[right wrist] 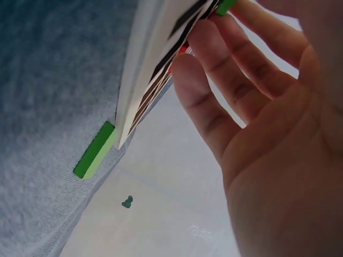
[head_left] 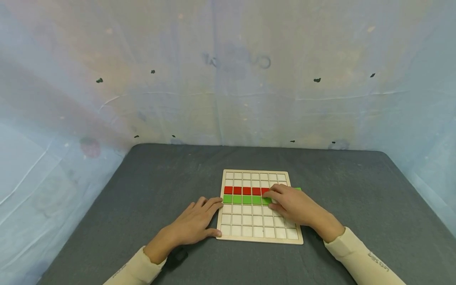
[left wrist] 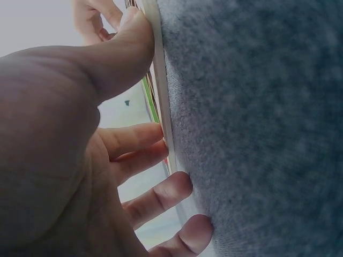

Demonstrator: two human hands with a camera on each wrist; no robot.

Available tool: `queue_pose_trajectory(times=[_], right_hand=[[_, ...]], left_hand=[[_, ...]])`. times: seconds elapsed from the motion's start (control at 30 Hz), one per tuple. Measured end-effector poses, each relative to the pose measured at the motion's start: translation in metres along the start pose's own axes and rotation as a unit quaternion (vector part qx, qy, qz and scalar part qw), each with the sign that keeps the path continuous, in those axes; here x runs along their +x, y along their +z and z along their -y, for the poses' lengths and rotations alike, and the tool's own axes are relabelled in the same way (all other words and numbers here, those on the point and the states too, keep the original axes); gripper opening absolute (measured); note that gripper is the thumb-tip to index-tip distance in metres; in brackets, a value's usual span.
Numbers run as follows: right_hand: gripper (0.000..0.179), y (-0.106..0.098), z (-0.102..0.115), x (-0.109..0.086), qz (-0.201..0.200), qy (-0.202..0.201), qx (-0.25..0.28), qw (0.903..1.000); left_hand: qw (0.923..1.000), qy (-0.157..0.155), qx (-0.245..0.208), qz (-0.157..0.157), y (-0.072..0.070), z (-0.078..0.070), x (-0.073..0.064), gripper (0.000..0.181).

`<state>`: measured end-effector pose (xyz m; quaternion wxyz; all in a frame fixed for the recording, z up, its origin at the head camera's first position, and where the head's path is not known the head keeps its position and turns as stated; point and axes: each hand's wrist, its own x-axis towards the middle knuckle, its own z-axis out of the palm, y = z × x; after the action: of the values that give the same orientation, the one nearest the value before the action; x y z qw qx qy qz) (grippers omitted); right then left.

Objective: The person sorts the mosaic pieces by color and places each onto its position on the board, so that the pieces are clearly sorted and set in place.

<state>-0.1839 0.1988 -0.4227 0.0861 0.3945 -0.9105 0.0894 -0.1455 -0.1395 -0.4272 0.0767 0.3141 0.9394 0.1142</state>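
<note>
A square wooden grid board (head_left: 260,239) lies on the table, with a row of red tiles (head_left: 246,190) above a row of green tiles (head_left: 247,199). My left hand (head_left: 195,222) rests at the board's left edge, its thumb and fingertips touching the rim with the fingers spread. Over the right part of the coloured rows, my right hand (head_left: 293,204) pinches a green tile (right wrist: 225,6) between thumb and index finger, at the right end of the green row. The right hand covers several cells beneath it. A loose green tile (right wrist: 94,151) lies just beyond the board's right edge.
The board sits on a dark grey cloth-covered table (head_left: 171,178). A pale curtain (head_left: 221,79) with small dark marks hangs behind the table and along its sides.
</note>
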Motion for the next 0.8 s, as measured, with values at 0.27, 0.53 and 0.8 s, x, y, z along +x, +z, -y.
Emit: queue_pose_trajectory(times=[0.27,0.53,0.8], right_hand=[[0.032,-0.0001,0.0002,-0.0001,-0.005,-0.008,0.008,0.9999],[0.028,-0.0006,-0.0012,-0.0006,-0.006,0.003,0.006,1.0000],[0.027,0.0003,-0.0022,-0.0013,-0.002,0.006,0.001,1.0000]], left_hand=[[1.0000,0.003,0.002,-0.003,0.0020,0.0006,-0.0006,0.079],[1.0000,0.002,0.002,-0.002,0.0019,0.0008,-0.0007,0.079],[1.0000,0.003,0.001,-0.002,0.0011,-0.0003,-0.0004,0.078]])
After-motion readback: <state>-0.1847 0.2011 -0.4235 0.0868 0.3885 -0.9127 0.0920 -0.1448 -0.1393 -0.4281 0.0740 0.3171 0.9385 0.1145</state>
